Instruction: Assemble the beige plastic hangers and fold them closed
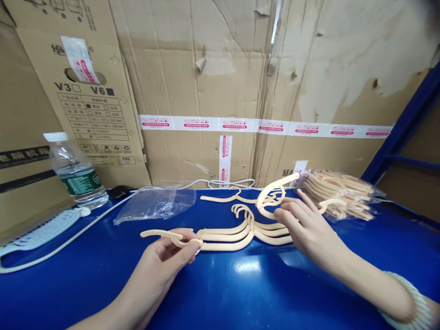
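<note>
Across the foreground, a tabletop (227, 298). At its center, a row of clothes hangers (225, 246), one behind another, hooks toward the back. At the row's left end, the left hand (175, 256) around a hanger part (160, 233); over the right end, the right hand (305, 224) with another hanger part (263, 197) at its fingertips. Behind the row, a single clothes hanger (218, 199); left of that, a plastic bag (158, 204). Farther left, a water bottle (77, 172) before a printed cardboard box (96, 91). At back right, beyond the right hand, a bagged bundle of hangers (337, 188). Behind everything, cardboard sheets (192, 91); far right, a metal frame (405, 121).
</note>
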`<state>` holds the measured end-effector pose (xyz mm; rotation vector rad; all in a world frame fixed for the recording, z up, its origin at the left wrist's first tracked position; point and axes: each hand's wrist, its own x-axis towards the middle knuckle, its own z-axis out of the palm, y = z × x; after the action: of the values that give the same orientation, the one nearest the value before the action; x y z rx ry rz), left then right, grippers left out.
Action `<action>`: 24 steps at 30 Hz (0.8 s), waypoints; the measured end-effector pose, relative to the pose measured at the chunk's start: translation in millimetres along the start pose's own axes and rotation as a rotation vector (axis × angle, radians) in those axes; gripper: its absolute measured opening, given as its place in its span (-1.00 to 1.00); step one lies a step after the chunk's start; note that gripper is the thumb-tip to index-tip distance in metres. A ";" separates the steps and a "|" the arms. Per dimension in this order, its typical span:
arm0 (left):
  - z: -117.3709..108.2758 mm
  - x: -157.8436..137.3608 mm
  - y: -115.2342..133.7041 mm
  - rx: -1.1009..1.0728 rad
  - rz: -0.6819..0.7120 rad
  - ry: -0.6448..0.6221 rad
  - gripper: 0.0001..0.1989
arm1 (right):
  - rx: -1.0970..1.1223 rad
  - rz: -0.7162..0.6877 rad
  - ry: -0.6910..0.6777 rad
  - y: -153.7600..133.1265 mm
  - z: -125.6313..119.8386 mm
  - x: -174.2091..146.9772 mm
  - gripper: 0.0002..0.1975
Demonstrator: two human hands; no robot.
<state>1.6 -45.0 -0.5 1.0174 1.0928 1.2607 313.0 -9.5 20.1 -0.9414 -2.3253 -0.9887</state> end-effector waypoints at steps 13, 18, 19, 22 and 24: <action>1.2 -1.9 4.6 0.010 -0.024 -0.014 -0.73 | -0.055 -0.196 -0.022 1.5 -16.5 7.8 -0.77; 3.4 -2.7 7.8 -0.019 -0.006 -0.008 -0.70 | 0.286 0.083 0.014 2.3 -6.6 -4.7 -0.84; 3.7 -2.7 8.5 -0.023 -0.001 -0.008 -0.69 | 0.354 0.154 0.018 2.0 -4.7 -6.9 -0.87; 3.9 -2.6 10.0 -0.042 0.016 -0.033 -0.72 | 0.497 0.307 0.067 -0.2 -3.9 -8.6 -0.95; 3.2 -2.5 10.5 -0.069 0.024 -0.082 -0.76 | 0.550 0.352 0.110 -2.5 -6.7 -6.2 -0.96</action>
<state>2.7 -46.9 10.6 1.0241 0.9707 1.2568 316.1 -18.4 19.4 -0.9790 -2.0700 -0.2308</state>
